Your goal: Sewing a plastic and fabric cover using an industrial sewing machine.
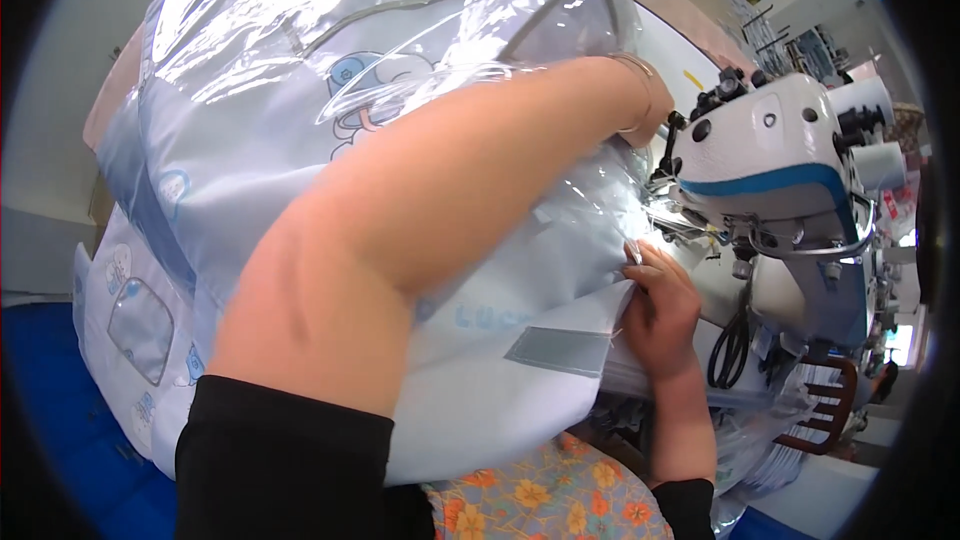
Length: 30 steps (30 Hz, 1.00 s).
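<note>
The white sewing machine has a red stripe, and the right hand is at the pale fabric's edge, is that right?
Not quite: the head view shows that the stripe on the white sewing machine is blue, not red. The right hand is at the edge of the pale fabric, as you say.

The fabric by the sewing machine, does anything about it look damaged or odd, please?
Nothing stands out: the clear plastic over the pale fabric is wrinkled near the right hand, but no tear or spill shows.

faint blue lettering [488, 316] on pale fabric [470, 380]
</note>
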Tool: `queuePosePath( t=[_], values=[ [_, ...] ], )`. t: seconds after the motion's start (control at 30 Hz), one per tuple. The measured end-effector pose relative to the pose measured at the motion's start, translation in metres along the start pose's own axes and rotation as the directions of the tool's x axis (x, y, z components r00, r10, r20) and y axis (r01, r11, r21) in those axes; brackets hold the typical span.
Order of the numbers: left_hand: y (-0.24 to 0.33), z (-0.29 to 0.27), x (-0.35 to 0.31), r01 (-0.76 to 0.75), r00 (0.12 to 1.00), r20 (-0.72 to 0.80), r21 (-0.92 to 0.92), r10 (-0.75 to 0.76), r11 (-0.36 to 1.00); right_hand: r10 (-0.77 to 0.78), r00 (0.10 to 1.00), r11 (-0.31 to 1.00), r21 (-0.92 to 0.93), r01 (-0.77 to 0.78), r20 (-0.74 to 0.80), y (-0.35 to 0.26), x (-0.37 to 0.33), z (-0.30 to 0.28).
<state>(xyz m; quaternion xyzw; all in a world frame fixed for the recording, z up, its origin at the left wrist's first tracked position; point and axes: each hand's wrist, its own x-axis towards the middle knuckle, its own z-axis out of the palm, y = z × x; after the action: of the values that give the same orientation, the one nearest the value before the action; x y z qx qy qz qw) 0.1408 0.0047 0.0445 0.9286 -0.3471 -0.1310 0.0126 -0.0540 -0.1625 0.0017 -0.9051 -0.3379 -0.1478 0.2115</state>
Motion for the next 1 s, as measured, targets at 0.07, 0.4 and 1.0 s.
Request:
queuePosePath(
  t=[0.07,0.4,1.0],
  values=[
    [-0.001,-0.004,-0.003,0.06,0.995,0.073,0.073,-0.065,0.996,-0.001,1.0,1.0,0.018,0.002,-0.015,0.0,0.0,0.0],
    [0.008,0.036,-0.074,-0.196,0.781,-0.611,-0.044,0.129,0.98,-0.001,0.999,0.999,0.054,0.004,-0.051,0.004,0.0,-0.003],
    [0.031,0.071,-0.121,-0.093,0.786,-0.597,0.142,0.16,0.986,-0.002,0.999,0.994,0.113,0.007,-0.046,0.008,-0.002,-0.005]
  ],
)
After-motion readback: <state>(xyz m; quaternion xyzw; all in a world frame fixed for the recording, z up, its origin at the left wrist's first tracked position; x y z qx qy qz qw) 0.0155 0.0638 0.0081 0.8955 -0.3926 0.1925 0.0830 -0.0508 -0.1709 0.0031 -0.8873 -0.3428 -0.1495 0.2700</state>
